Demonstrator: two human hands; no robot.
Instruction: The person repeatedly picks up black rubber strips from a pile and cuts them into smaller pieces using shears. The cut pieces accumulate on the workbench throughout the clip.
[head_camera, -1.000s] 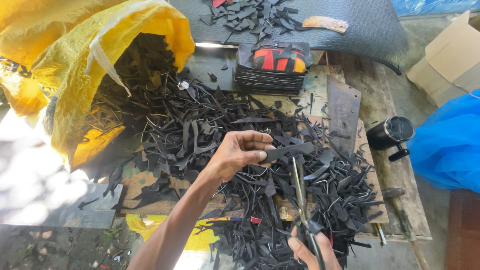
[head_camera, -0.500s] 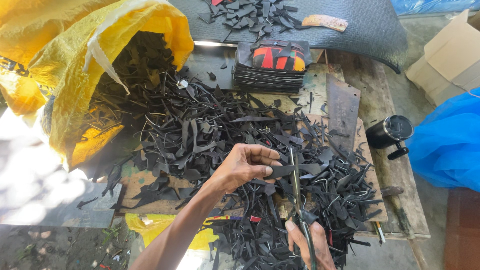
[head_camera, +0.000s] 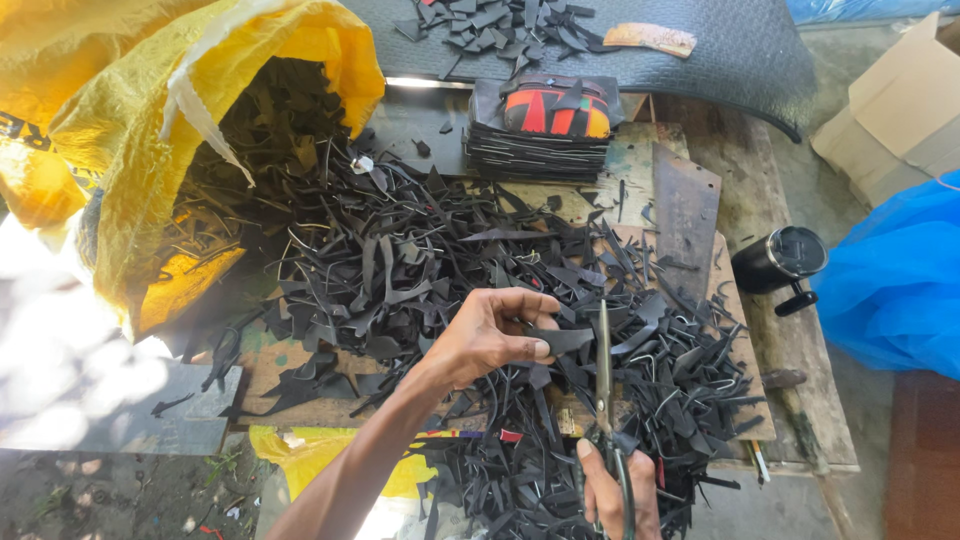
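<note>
Black rubber offcuts cover the bench. Nearest: right hand (head_camera: 618, 490) at the bottom edge, fingers closed through the handles of long shears (head_camera: 604, 385), blades pointing away and nearly shut. Just beyond, left hand (head_camera: 487, 335) pinches a flat black scrap (head_camera: 563, 340) between thumb and fingertips, a narrow firm hold, the scrap's free end touching the blade. Judged step: trimming one scrap, cut under way or just closing. Next move would call for keeping the scrap taut and level against the blades, fingertips well back from the edge. Around both hands lies the loose heap (head_camera: 420, 270) of strips, spilling from a yellow sack (head_camera: 130, 130) at the far left. Right of the heap, a rusty metal plate (head_camera: 686, 215) lies flat, a black mug (head_camera: 778, 260) near it. Farther off: a neat stack (head_camera: 540, 150) of cut pieces with a red-orange item on top, then a dark mat (head_camera: 740, 50) holding more scraps.
</note>
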